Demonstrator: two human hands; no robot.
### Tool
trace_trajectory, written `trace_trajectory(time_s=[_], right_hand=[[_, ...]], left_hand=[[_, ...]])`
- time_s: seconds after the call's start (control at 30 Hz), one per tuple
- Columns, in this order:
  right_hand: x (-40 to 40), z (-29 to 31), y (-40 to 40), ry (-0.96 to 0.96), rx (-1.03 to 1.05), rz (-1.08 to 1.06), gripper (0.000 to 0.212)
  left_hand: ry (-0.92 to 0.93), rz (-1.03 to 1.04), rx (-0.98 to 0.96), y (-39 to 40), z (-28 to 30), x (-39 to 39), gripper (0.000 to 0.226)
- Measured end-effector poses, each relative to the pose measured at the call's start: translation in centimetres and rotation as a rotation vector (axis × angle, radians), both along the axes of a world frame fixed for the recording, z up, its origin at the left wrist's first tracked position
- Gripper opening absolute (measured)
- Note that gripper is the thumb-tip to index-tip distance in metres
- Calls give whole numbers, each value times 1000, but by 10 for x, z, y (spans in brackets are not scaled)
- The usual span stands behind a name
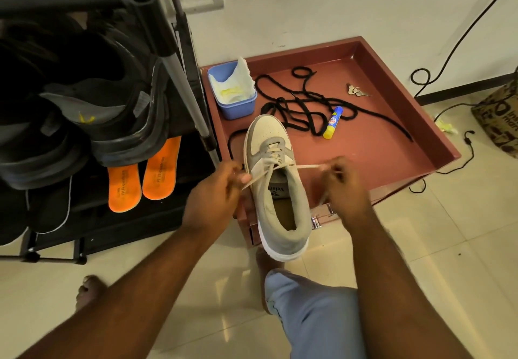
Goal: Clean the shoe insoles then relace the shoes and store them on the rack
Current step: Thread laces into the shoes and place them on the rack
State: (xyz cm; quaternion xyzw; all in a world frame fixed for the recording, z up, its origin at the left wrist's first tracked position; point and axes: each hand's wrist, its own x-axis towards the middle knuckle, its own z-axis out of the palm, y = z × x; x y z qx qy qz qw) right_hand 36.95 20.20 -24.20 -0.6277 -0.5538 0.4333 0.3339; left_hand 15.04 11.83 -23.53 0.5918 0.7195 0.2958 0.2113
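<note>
A grey and cream sneaker (280, 190) rests on the front edge of a reddish-brown cabinet top (378, 140), its heel overhanging toward me. A cream lace (302, 166) runs through its upper eyelets. My left hand (215, 190) pinches one lace end at the shoe's left side. My right hand (343, 183) pinches the other end on the right, and the lace is stretched taut between them. Two orange insoles (144, 179) lie on a lower shelf of the black shoe rack (157, 58), under black shoes (117, 112).
Loose black laces (308, 106), a blue-and-yellow glue stick (333, 122), keys (356, 91) and a blue tub with a white cloth (234, 92) lie on the cabinet top. A black cable (448, 58) trails along the wall and floor at the right. My knee (314, 311) is below the shoe.
</note>
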Motion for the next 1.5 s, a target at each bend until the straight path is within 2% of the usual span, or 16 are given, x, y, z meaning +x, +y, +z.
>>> trace_trajectory(time_s=[0.07, 0.13, 0.2, 0.23, 0.3, 0.33, 0.43, 0.5, 0.6, 0.73, 0.97, 1.17, 1.27, 1.4, 1.43, 1.5], right_hand=[[18, -7, 5, -200, 44, -138, 22], [19, -4, 4, -297, 66, -83, 10], [4, 5, 2, -184, 100, -17, 28], [-6, 10, 1, -68, 102, 13, 27], [-25, 15, -4, 124, 62, 135, 13], [-31, 14, -5, 127, 75, 182, 9], [-41, 5, -3, 26, 125, 198, 23], [-47, 6, -2, -50, 168, 174, 33], [-56, 10, -3, -156, 222, 119, 45], [-51, 12, 4, -142, 162, 14, 51], [-32, 1, 22, -702, 142, 158, 52], [-15, -6, 28, -910, 242, 321, 58], [-13, 1, 31, -744, 239, 333, 60], [-4, 33, 36, -386, 57, 392, 57], [-2, 46, 35, -272, -10, 403, 47], [-3, 73, 35, -21, -128, 457, 24]], left_hand=[[65, -8, -79, -14, -10, -24, 41], [221, -37, -78, -21, -13, -33, 48], [434, -42, 46, -15, -5, -20, 41], [454, -37, 119, -9, 2, -9, 38], [341, -51, 196, 5, 15, 15, 34], [225, -40, 182, 12, 21, 24, 30], [-153, 51, 86, 26, 21, 39, 19], [-242, 67, 62, 28, 15, 42, 16], [-256, 61, 79, 25, 5, 43, 16], [-205, 56, 102, 21, 0, 33, 25], [-152, 2, 84, 12, -4, 11, 24], [-135, -45, 15, 5, -10, -3, 15], [-148, 10, -8, 7, 4, -7, 23], [-98, 150, -60, 14, 36, -13, 37], [-168, 206, -96, 15, 47, -9, 39], [-470, 337, -201, 19, 69, 2, 38]])
